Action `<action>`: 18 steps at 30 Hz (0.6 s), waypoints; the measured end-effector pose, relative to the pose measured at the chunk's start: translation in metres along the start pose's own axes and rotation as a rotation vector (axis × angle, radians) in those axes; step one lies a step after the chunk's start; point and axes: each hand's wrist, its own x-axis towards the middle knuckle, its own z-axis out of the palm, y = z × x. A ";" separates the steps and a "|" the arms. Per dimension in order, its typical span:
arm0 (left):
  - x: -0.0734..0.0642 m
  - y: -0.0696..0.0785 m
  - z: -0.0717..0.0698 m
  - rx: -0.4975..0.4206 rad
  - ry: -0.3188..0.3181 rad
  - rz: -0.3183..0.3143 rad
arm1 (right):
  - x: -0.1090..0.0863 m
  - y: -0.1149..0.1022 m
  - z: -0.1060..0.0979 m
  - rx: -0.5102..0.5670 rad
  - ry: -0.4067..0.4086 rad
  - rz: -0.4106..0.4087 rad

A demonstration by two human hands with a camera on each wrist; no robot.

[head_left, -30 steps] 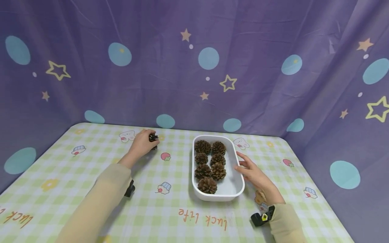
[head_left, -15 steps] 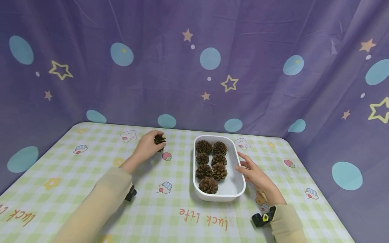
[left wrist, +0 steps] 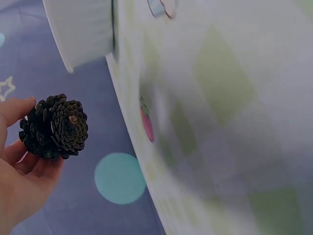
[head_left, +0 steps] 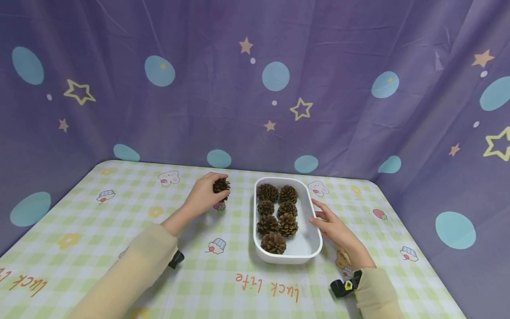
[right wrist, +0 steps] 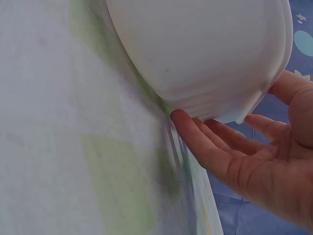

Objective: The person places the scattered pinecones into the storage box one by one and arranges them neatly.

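My left hand (head_left: 200,195) holds a brown pine cone (head_left: 221,187) above the table, left of a white rectangular box. In the left wrist view the thumb and fingers clasp the cone (left wrist: 69,126) from behind, with its round base facing the camera. My right hand (head_left: 334,229) grips the right long side of the white box (head_left: 306,237), thumb over the rim. Its fingers touch the outer wall in the right wrist view. Several pine cones (head_left: 273,243) lie inside the box along its left and middle; bare floor shows at its right and front.
A pale green checked cloth (head_left: 187,283) with printed pictures covers the table. Behind the table and at its sides hangs a purple curtain (head_left: 223,110) with stars and blue ovals.
My left hand has moved right with the pine cone, closer to the box. The right hand and the box have stayed in place.
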 end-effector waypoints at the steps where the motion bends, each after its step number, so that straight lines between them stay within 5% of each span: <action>1: -0.001 0.003 0.001 -0.005 -0.002 0.005 | 0.000 0.000 0.000 -0.003 -0.003 -0.003; 18: -0.008 0.046 0.009 -0.068 -0.008 0.137 | -0.001 -0.004 0.002 0.012 0.024 0.030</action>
